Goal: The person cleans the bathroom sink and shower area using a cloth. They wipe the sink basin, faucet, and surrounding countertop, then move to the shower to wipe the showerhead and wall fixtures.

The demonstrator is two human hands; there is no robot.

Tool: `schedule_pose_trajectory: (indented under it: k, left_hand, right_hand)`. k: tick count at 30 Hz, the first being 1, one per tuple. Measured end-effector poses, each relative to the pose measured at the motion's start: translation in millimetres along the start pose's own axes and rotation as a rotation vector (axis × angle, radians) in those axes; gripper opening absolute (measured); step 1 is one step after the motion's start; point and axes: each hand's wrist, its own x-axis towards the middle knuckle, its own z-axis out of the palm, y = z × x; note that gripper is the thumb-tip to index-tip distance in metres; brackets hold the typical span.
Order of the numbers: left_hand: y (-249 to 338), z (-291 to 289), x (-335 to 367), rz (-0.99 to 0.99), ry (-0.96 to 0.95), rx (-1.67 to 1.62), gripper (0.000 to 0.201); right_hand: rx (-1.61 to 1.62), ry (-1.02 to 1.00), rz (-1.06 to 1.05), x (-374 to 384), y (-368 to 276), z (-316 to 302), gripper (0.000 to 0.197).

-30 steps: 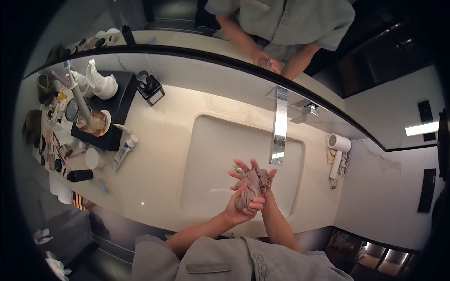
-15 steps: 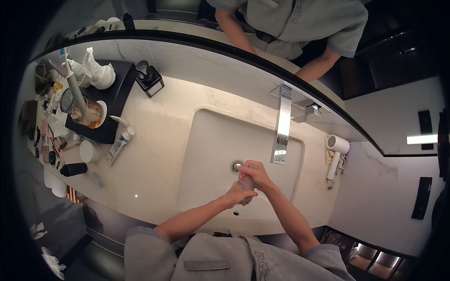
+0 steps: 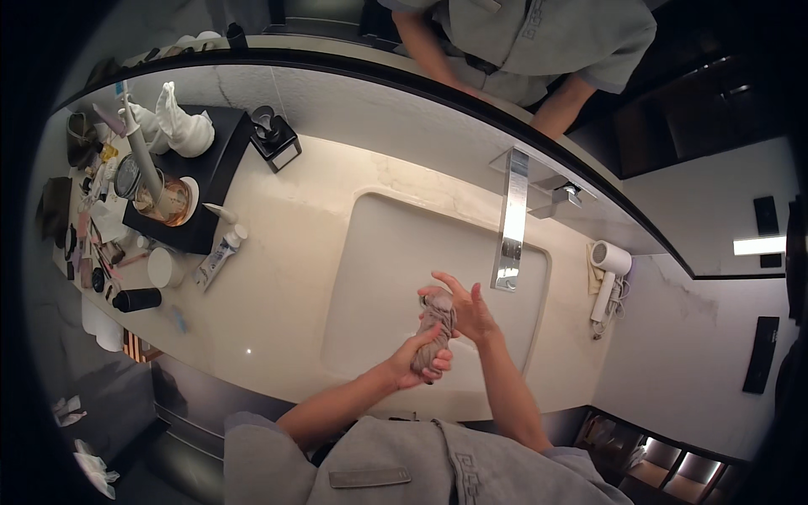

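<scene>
A grey-brown cloth (image 3: 437, 324), twisted into a bundle, is held over the white sink (image 3: 370, 278). My left hand (image 3: 414, 360) wraps round its lower end. Beside the upper end is my right hand (image 3: 470, 310), open, its thumb and fingers spread and its palm close against the cloth; some of its fingers are hidden behind the bundle. The chrome faucet (image 3: 510, 227) reaches out over the sink, beyond and to the right of my hands. The bundle and hands cover the drain.
A white hair dryer (image 3: 604, 282) lies right of the sink. On the left of the counter (image 3: 278, 252) are a black tray (image 3: 220, 168), a black dispenser (image 3: 274, 145), a toothpaste tube (image 3: 215, 263), a white jar (image 3: 164, 268) and many cosmetics. A mirror (image 3: 353, 50) runs along the back.
My right hand has loosened from its grip on the cloth and spread its fingers. More of the twisted bundle shows, still in my left hand. The view has shifted slightly.
</scene>
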Motion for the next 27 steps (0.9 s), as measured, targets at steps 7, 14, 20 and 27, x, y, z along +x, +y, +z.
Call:
schedule_pose_trajectory:
  k: [7, 14, 20, 27]
  left_hand:
    - [-17, 66, -35, 0.029, -0.697, -0.411, 0.061]
    - [1, 106, -66, 0.052, -0.443, 0.241, 0.038]
    - [-6, 100, -46, 0.120, -0.005, 0.520, 0.022]
    - [-1, 46, 0, 0.048, 0.290, 0.785, 0.025]
  right_hand:
    - [0.520, -0.719, -0.444, 44, 9, 83, 0.046]
    - [0.125, -0.119, -0.206, -8, -52, 144, 0.023]
    - [-0.295, 0.240, 0.088, -11, -67, 135, 0.031]
    - [-0.738, 0.412, 0.119, 1, -33, 90, 0.033]
